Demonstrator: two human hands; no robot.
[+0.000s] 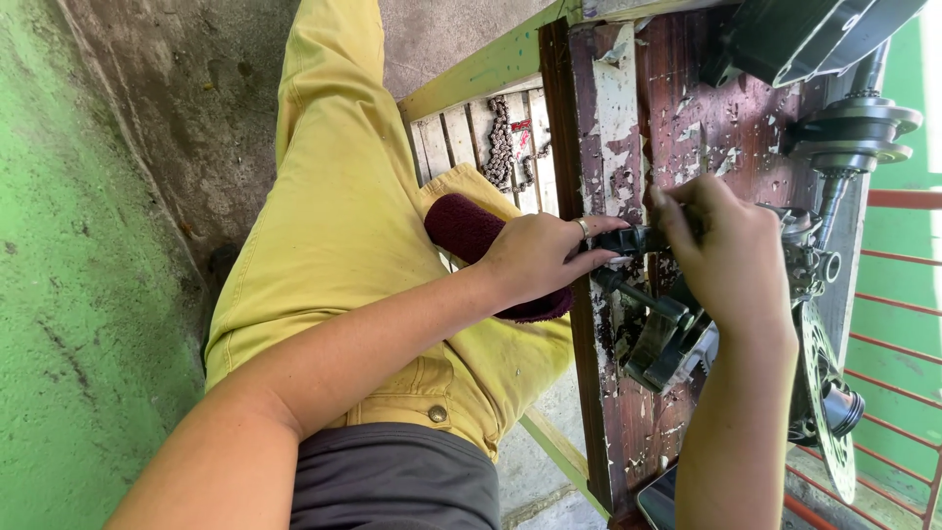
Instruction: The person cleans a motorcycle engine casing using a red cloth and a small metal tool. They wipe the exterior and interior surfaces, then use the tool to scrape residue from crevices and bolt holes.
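Note:
My left hand (538, 257), a ring on one finger, pinches one end of a small black metal part (628, 238) over a wooden bench (613, 118) with peeling dark red paint. My right hand (731, 257) closes over the part's other end from the opposite side, fingers curled and hiding most of it. Just below the hands a black bolt-like rod (638, 292) and a dark metal bracket (667, 344) lie on the bench. A maroon cloth (466, 228) rests on my knee in yellow trousers (339, 216), under my left wrist.
Engine parts crowd the bench's far side: a black casing (805, 34), a shaft with round flanges (854, 128), a toothed disc (822, 393). A chain (500, 147) lies on wooden slats. A phone corner (665, 501) shows at the near edge. Red railing (898, 294) beyond.

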